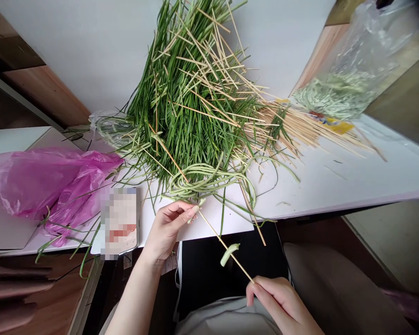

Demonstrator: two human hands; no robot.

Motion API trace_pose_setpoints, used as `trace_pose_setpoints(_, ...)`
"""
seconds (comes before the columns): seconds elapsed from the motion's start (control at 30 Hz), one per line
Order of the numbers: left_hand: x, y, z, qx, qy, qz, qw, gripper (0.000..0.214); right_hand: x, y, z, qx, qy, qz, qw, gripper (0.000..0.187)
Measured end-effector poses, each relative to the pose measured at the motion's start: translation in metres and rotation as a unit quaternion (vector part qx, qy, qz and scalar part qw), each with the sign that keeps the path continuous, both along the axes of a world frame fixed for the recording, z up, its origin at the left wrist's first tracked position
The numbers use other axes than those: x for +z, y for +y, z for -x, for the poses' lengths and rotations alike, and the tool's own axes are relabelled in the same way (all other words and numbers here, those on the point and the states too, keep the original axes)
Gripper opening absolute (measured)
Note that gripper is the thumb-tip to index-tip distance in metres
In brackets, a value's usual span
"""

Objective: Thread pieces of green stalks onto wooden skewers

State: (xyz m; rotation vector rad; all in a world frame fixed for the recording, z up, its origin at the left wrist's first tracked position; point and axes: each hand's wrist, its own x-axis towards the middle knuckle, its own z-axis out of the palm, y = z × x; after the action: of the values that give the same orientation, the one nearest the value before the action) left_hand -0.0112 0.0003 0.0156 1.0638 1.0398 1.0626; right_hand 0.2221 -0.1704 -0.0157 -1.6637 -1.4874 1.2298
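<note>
**Green stem on a thin stick**

The left hand is at 7 o'clock. Its grip is closed, with the finger and thumb pinching the end of a green stem by the tip of a thin stick. The right hand is at 5 o'clock, and its grip is closed on the low end of the stick.

A firm pinch at each end seems best here, since it keeps the thin stick from bending. Slow, gentle moves may help too, as the stem looks soft.

A short, pale green piece sits on the stick, midway between the hands. The stem is long and bendy, and it lies in loose curls. A big pile of green leaves and more sticks lie on the white surface at 12 and 2 o'clock.
</note>
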Motion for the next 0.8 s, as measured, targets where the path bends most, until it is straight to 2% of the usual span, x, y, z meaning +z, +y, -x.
trace_pose_setpoints(0.27, -0.003, 0.001, 0.004, -0.022, 0.018, 0.014, 0.999, 0.03, 0.004, -0.002, -0.001, -0.001, 0.001, 0.014, 1.0, 0.055)
trace_pose_setpoints(0.5, -0.005, 0.002, 0.002, -0.003, -0.013, 0.014, 1.0, 0.03, 0.002, -0.001, -0.003, 0.019, 0.011, 0.019, 1.0, 0.053)
trace_pose_setpoints(0.8, -0.002, 0.001, 0.001, -0.013, -0.015, 0.018, 1.0, 0.032, -0.007, -0.006, -0.004, 0.042, 0.019, 0.076, 0.996, 0.049)
